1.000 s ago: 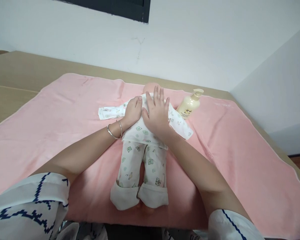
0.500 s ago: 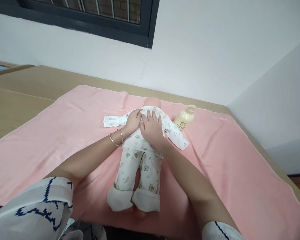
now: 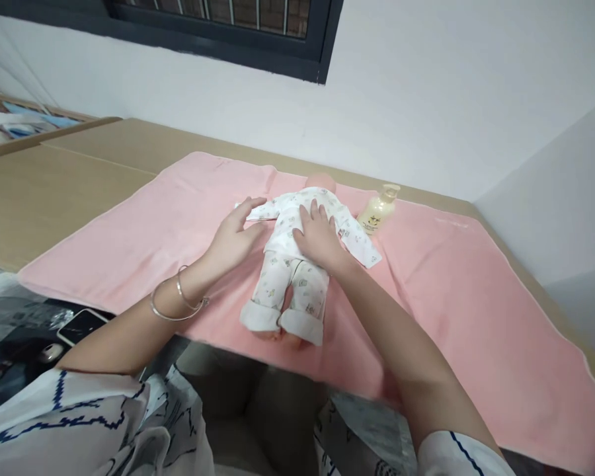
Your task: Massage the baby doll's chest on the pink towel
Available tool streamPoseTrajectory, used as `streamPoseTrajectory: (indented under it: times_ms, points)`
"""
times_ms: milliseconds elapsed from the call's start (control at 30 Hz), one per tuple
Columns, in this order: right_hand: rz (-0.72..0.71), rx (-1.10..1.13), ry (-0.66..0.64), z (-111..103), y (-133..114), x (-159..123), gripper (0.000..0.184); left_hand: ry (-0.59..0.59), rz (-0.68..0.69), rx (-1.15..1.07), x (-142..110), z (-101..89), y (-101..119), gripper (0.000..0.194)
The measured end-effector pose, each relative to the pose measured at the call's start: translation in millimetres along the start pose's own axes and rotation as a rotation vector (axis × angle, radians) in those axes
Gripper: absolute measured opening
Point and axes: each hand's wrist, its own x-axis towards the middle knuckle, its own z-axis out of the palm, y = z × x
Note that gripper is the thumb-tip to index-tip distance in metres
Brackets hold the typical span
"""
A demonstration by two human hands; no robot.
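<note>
A baby doll (image 3: 282,241) in white printed top and trousers lies face down on a pink blanket (image 3: 436,304), its head at the far side. My right hand (image 3: 320,237) rests flat on the doll's back, fingers spread. To the left of the doll, my left hand (image 3: 235,238) is off its back, fingers stretched and thumb apart, near the doll's left-side sleeve; it holds nothing. Two silver bangles (image 3: 176,301) hang on my left wrist. The doll's face is hidden.
A cream pump bottle (image 3: 377,210) leans tilted beside the doll's right-side sleeve. The tan tabletop (image 3: 79,178) runs along a white wall under a dark window frame (image 3: 277,59). A phone (image 3: 82,326) and dark items lie at lower left. Cloths (image 3: 24,125) show at far left.
My left hand has lifted off the doll's back and moved left. My right hand stays on the back. The view has shifted, showing the blanket's front edge and the phone.
</note>
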Motion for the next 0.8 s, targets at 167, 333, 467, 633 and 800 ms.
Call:
streamPoseTrajectory:
  times_ms: [167,333,467,633,800]
  points:
    - [0.043,0.08,0.017,-23,-16,-39,0.082,0.083,-0.027,0.019,-50,-42.1,-29,0.049]
    - [0.022,0.176,0.266,-34,-37,-123,0.079,0.177,-0.126,0.016,-85,-64.2,-68,0.044]
    - [-0.03,0.266,0.702,22,-49,-232,0.043,0.401,-0.006,-0.052,-147,-49.8,-88,0.025]
    - [0.217,0.229,0.283,154,-53,-309,0.035,-0.013,0.122,0.255,-231,0.5,-142,0.034]
    - [0.664,0.007,-0.12,216,-54,-326,0.041,-0.577,-0.306,0.84,-262,25.3,-194,0.045]
